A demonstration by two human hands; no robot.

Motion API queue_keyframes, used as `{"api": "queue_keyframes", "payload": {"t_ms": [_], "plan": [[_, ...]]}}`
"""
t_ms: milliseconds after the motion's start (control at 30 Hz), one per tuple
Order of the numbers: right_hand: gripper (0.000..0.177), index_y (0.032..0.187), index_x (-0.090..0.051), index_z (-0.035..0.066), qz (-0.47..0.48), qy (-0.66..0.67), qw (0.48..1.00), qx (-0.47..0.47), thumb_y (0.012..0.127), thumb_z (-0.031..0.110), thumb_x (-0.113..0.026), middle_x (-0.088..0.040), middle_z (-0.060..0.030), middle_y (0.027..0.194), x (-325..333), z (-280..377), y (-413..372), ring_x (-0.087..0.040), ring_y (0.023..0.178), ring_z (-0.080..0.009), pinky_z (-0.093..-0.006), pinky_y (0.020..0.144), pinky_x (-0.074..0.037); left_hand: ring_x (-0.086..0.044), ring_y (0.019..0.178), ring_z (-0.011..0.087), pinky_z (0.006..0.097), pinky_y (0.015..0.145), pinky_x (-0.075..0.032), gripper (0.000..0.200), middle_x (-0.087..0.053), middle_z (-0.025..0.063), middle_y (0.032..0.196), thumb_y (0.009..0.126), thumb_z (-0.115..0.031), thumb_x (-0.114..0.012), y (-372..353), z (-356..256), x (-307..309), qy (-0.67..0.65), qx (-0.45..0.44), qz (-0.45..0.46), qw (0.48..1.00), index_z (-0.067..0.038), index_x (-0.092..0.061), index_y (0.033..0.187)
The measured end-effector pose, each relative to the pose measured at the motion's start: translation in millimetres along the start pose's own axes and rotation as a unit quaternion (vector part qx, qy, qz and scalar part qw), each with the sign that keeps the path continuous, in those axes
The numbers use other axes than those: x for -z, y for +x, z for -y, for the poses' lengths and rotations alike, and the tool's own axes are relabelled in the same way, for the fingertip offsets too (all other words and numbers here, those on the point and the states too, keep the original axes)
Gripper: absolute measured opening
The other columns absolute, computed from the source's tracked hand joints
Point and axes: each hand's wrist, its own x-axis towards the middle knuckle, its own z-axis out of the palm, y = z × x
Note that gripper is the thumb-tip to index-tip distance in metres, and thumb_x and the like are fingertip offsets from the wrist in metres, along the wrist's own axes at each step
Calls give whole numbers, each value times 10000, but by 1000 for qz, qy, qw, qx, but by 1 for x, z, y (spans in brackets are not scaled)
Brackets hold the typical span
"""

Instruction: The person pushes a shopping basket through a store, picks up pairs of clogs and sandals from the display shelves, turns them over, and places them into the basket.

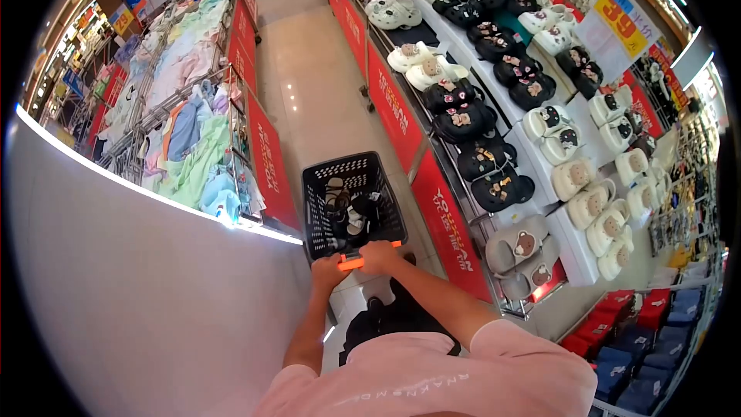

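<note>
A black shopping cart basket [311, 189] with perforated walls is in front of me, with an orange handle [351, 264] on its near side. My left hand [328, 271] is wrapped round the left part of the handle. Close beside it, my right hand [378, 257] grips the same handle further right. Inside the basket lie a pair of tan sandals [335, 191] and some black-and-white footwear [356, 220] that I cannot make out exactly.
A tiled aisle [289, 54] stretches ahead. Red-panelled racks [266, 154] piled with clothes line the left, beyond a pale wall [154, 286]. On the right, a display holds several clogs [463, 120] and grey slippers [517, 251]. Folded garments [606, 324] lie at lower right.
</note>
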Motion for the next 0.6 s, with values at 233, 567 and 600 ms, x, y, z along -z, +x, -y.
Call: {"api": "queue_keyframes", "payload": {"t_ms": [233,567,600], "plan": [[370,829,-751,51,133,109,985,13,652,371,-692,-718,-153,810,30,-33,90,-702,731,-308,-442,659,-558,-674,700,347,467,601,-527,418,-684,115,749,647,-462,-803,73,40,-6,26,11,79,997,-134,-657,861],[457,947,-742,57,94,136,986,-4,679,425,-701,-720,-166,951,72,-62,156,-697,903,-333,-448,784,-557,-670,909,358,458,773,-540,394,-699,154,937,747,-461,-716,182,59,5,25,113,297,948,-112,-686,929],[465,949,-740,38,69,132,989,-14,682,418,-701,-719,-177,958,73,-63,162,-695,904,-344,-453,800,-556,-669,918,359,458,774,-540,399,-700,154,949,752,-465,-704,190,66,3,15,107,327,939,-110,-687,933]]}}
